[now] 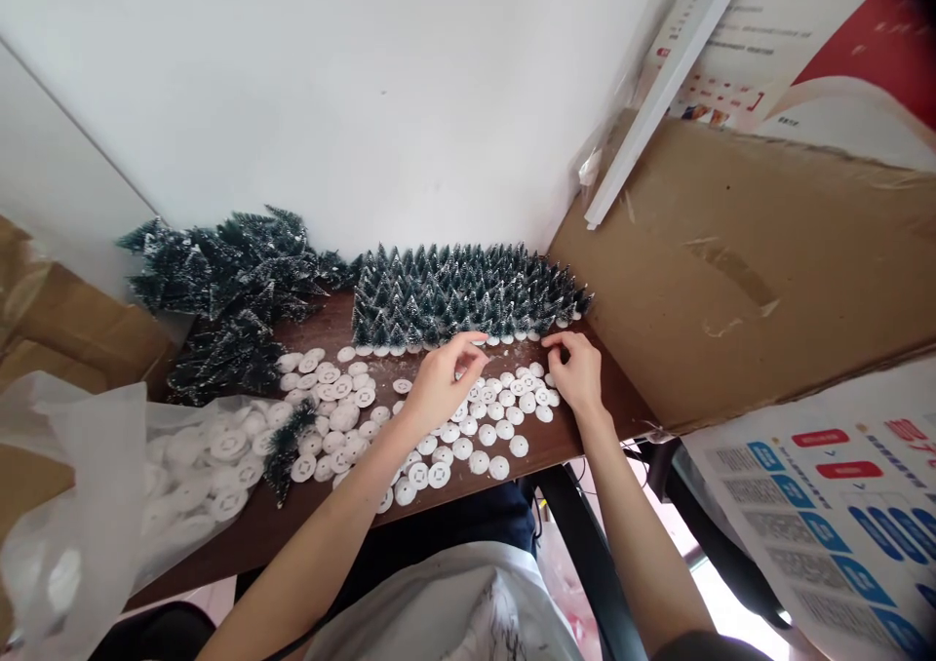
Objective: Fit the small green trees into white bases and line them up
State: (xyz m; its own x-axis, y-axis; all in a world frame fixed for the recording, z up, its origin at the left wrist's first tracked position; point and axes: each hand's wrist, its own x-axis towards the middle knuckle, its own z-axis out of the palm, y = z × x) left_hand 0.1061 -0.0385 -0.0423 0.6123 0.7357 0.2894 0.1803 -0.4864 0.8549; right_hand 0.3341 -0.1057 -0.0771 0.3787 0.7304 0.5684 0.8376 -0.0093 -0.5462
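From my remote seat I see my left hand (445,380) curled, thumb and fingertips pinched together at the front edge of the block of small frosted dark-green bottle-brush trees (468,292) standing on white bases. Whether something small sits in that pinch I cannot tell. My right hand (577,369), at three o'clock from the left one, is also half curled with its fingertips drawn in; its contents are hidden too. Both hands hover over the scatter of round white plastic base discs (483,425), which spreads toward eight o'clock across the dark brown wooden tabletop (585,417).

My worry is the upright rows: a knuckle brushing the front line could tip several trees in a chain, since they stand packed close. The discs nearest six o'clock lie near the table's front edge, and a dragged wrist could sweep them off.

At ten o'clock a loose heap of unmounted dark-green tree sprigs (226,281) lies against the white wall (351,96). At eight o'clock a clear plastic bag of more white discs (182,466) slumps open, one sprig (287,447) lying at its mouth. A large brown cardboard sheet (746,271) leans at two o'clock, with printed posters (826,505) beyond it.
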